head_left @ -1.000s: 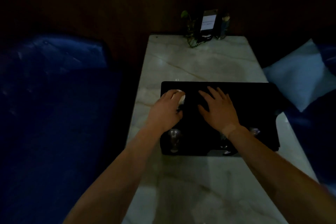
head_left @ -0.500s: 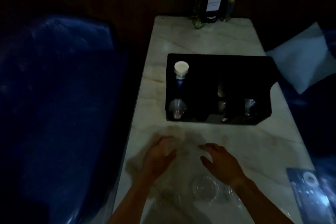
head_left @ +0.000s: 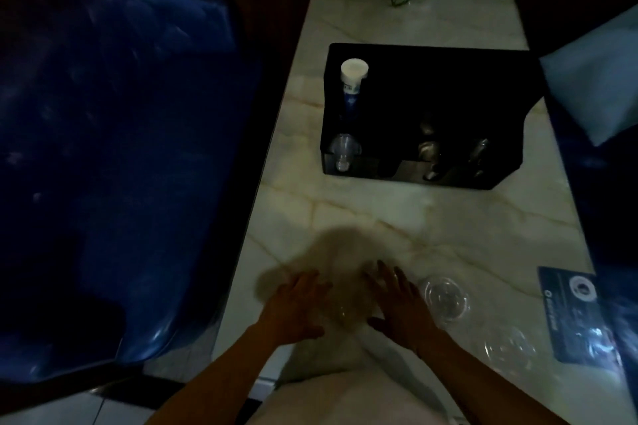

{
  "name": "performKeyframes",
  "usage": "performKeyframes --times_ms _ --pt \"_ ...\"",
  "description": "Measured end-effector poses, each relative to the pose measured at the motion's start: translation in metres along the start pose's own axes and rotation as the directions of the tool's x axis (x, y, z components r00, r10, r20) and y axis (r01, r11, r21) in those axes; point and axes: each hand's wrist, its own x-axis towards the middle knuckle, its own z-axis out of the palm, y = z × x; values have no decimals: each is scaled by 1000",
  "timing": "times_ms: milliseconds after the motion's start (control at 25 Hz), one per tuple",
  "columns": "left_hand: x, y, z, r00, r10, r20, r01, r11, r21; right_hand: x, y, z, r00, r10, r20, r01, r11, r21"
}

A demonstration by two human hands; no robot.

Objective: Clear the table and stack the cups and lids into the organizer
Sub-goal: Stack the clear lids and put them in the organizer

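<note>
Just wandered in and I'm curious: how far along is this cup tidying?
Partly done: the black organizer already holds a white cup stack and a clear cup. Both hands flank something clear, too dim to identify. Two clear lids are left on the table.

Black organizer [head_left: 431, 86] mid-counter, white paper cup stack [head_left: 353, 77] lying in its left slot, clear cups [head_left: 342, 152] at the front. Two clear lids [head_left: 445, 297] [head_left: 507, 348] flat near the counter's near edge, well apart from it.

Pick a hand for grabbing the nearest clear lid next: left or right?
Right hand. The lid lies just beside it on the table; the left hand would have to cross over.
</note>
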Motion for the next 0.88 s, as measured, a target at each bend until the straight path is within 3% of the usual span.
performKeyframes --times_ms 120,320,680,880 --pt "-6 7 19 998 -29 -55 31 998 52 -5 0 18 998 11 -55 -12 1000 -13" --pt "-15 16 38 987 -108 -120 108 994 -12 -17 -2 31 994 47 -96 -45 999 19" --pt "-11 31 31 976 -161 -145 159 987 -28 -36 3 23 998 43 -37 -41 998 57" --pt "3 51 20 993 -39 -109 37 999 -19 -60 21 19 991 94 -93 -71 972 224"
